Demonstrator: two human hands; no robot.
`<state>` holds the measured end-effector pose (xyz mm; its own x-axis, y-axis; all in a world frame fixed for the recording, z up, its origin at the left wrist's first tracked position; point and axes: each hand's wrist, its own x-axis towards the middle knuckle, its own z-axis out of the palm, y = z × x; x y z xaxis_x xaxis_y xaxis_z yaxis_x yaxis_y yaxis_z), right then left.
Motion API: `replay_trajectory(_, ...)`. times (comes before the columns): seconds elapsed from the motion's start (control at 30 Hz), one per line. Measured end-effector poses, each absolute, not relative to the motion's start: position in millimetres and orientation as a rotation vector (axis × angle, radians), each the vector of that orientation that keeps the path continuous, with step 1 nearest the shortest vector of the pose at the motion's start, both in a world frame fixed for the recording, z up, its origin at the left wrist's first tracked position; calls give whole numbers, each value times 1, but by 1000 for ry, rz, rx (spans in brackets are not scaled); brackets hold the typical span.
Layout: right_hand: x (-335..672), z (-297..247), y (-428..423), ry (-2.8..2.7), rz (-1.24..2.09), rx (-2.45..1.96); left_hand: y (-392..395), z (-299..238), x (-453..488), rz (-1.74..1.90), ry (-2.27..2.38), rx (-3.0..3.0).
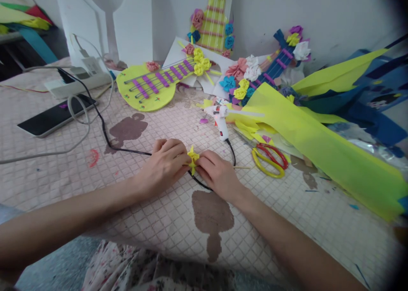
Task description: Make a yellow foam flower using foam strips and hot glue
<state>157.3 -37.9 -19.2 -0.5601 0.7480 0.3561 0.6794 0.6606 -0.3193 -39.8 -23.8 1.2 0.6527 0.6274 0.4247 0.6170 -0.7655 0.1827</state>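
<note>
Between my two hands is a small yellow paper flower [193,158], its petals partly covered by fingers. My left hand [168,163] pinches it from the left with closed fingers. From the right, my right hand [218,172] grips the same flower, fingers also closed. A thin wooden stick [242,167] pokes out to the right of my right hand; whether it is held I cannot tell. The black cord [199,182] of the white glue gun [221,123] runs beneath my hands. The glue gun lies beyond them, a clear glue stick at its back.
Scissors with red and yellow handles [270,159] lie at right, beside long yellow crepe paper [312,138]. Behind are a yellow paper guitar [148,101] and a blue one [277,69] with paper flowers. A phone [57,114] and a power strip [78,84] are at left.
</note>
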Motion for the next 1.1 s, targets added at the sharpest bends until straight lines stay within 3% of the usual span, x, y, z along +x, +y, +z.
replay_trajectory(1.1, 156, -22, -37, -2419, 88, -1110, -24, -3, -37, 683, 1111, 2903)
